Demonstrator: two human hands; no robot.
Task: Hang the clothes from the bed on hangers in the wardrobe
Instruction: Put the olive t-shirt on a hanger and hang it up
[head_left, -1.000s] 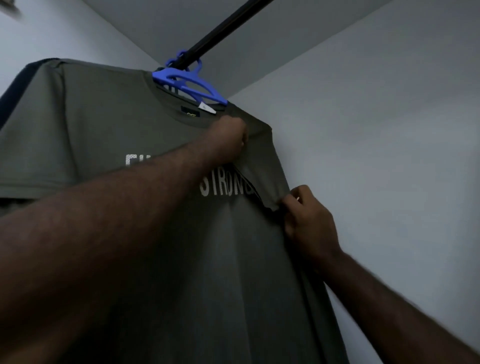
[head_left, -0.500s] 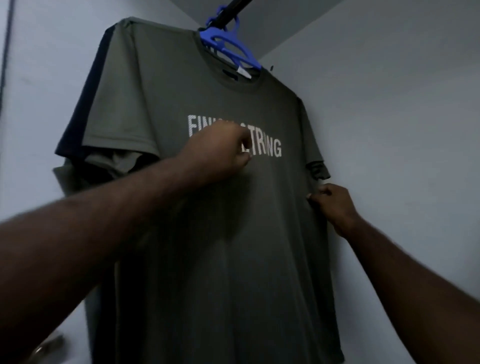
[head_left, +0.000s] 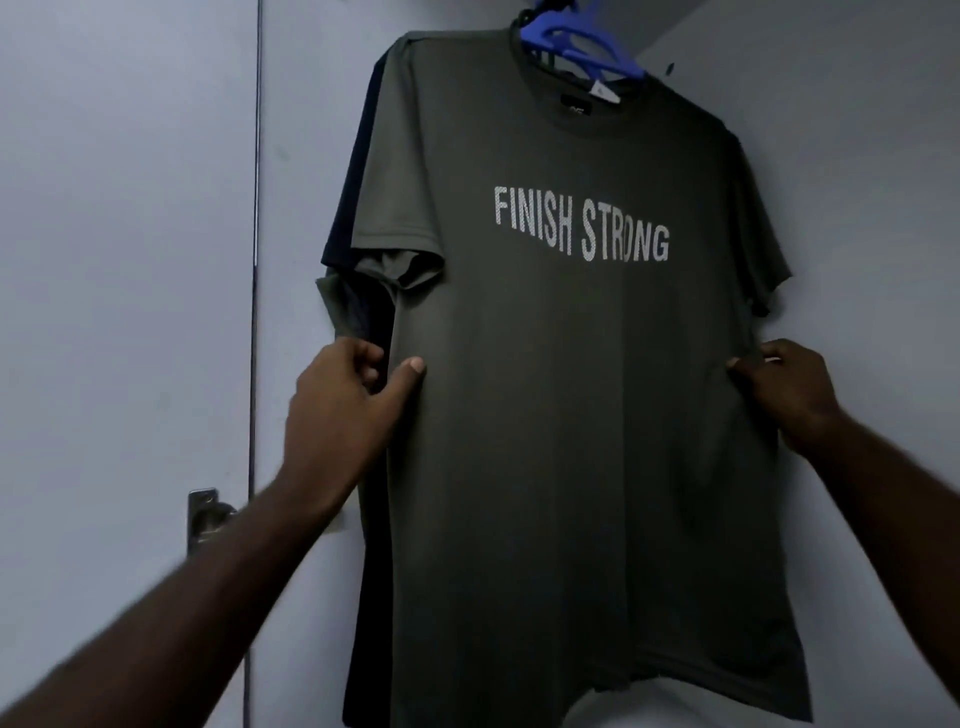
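Desk: Now, which step?
Photographer: Straightening: left hand (head_left: 353, 400) and right hand (head_left: 787, 397) each pinch a side edge of the olive T-shirt (head_left: 571, 441), hung on the blue hanger (head_left: 582, 49). Next, likely: release, fetch another.

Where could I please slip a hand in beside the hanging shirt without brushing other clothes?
Free: the bare wall right of the olive T-shirt, above the right hand, and the pale panel between the vertical seam and the shirt. Crowded: behind its left edge, where a dark garment hangs.
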